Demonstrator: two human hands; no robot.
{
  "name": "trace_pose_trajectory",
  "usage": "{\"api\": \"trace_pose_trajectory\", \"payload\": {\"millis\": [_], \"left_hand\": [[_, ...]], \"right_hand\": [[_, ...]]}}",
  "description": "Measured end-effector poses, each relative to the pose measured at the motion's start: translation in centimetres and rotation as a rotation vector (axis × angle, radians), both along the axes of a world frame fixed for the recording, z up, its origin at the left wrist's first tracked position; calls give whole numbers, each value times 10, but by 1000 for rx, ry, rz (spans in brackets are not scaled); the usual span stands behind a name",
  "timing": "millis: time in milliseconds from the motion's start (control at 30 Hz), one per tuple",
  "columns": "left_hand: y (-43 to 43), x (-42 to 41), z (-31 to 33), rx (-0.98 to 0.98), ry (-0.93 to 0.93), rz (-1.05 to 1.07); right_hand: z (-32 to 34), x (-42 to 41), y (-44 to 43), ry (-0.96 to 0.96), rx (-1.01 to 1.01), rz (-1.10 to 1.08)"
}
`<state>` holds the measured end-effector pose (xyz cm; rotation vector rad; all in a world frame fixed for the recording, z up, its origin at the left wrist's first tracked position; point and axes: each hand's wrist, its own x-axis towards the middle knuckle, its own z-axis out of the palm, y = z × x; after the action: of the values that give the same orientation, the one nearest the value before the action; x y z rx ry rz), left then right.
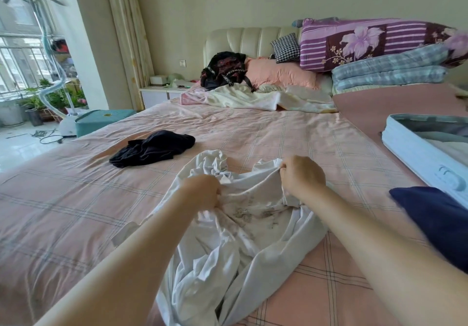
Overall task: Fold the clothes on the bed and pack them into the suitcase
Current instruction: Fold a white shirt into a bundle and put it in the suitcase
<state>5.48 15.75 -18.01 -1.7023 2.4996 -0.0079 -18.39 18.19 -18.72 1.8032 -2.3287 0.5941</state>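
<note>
A crumpled white garment (228,244) with a faint grey print lies on the pink checked bed (76,199) in front of me. My left hand (202,190) grips a bunch of its fabric on the left. My right hand (302,175) pinches its upper edge on the right and lifts it slightly. A black garment (154,148) lies in a heap farther back on the left. The open white suitcase (420,158) sits at the right edge of the bed, with pale folded cloth inside. A dark blue garment (435,219) lies just in front of it.
At the head of the bed are a black bag (224,71), a peach pillow (281,73), a loose white blanket (253,97) and stacked quilts (379,54). A teal box (101,120) and a garment steamer (63,92) stand on the floor to the left, near the window.
</note>
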Motion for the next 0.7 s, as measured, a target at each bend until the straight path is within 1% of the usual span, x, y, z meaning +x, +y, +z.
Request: {"api": "trace_pose_trajectory", "payload": {"millis": [67, 100, 133, 167, 200, 233, 267, 300, 333, 400, 433, 500, 533, 567, 600, 633, 700], "left_hand": [[-14, 4, 10, -184, 50, 106], [-20, 9, 17, -248, 81, 178], [-24, 13, 24, -262, 71, 239], [-27, 17, 27, -217, 18, 267], [-29, 18, 29, -115, -69, 264], [-29, 18, 29, 3, -144, 253], [-28, 15, 29, 82, -181, 252], [-27, 11, 29, 96, -175, 261], [-26, 5, 32, 41, -133, 261], [-27, -12, 37, -149, 19, 200], [-30, -22, 37, -193, 115, 153], [-34, -45, 30, -162, 285, 44], [-36, -58, 25, -128, 340, -13], [-35, -72, 19, -101, 359, -69], [-34, -86, 13, -63, 350, -96], [-33, -99, 7, -8, 348, -88], [-40, -116, -4, 100, 340, 13]], "right_hand": [[6, -4, -10, -233, -127, -30], [9, -5, -15, -329, -189, -10], [10, -5, -21, -433, -221, 50], [12, -5, -25, -526, -202, 150], [12, -3, -26, -607, -129, 276], [9, -3, -26, -669, -46, 384], [5, -3, -26, -700, 15, 448], [4, -5, -25, -697, 30, 458], [3, -9, -25, -669, -12, 432], [4, -22, -23, -543, -101, 317], [6, -31, -22, -431, -65, 251], [8, -47, -15, -179, 160, 142], [5, -55, -12, -132, 275, 115], [1, -62, -9, -153, 332, 111], [-2, -68, -7, -208, 319, 123], [-5, -74, -7, -264, 251, 138], [-9, -87, -10, -357, 83, 114]]}}
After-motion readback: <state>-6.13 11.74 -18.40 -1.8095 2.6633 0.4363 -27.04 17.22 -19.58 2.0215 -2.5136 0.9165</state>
